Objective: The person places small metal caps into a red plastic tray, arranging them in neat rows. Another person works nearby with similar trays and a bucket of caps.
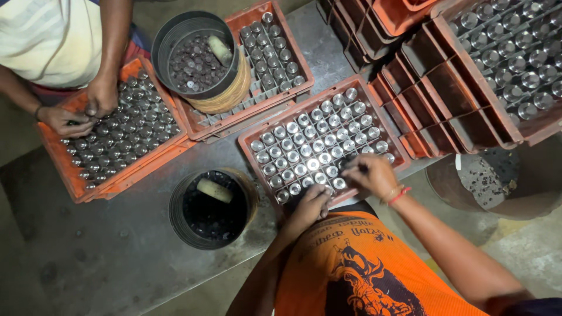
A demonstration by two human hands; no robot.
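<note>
Orange shirt (357, 263) nearest | I'm pinching one small metal cylinder (341, 183) with left hand (313, 203) at the crate (253, 157) near edge | right hand (370, 172) is pinching another, upright in rows for easy picking | co-worker's hands (82, 108) are working a second crate (61, 167).

Left hand (312, 205) curled, fingertips down — right hand (370, 173) pinching.

Bare grey metal bench (88, 251) is left open at lower left. Passage rightward is blocked by the round black tin of small parts (212, 209); beyond it, the orange plastic crate of silver cylinders (319, 143) is flanked by stacked orange crates (433, 111).
</note>
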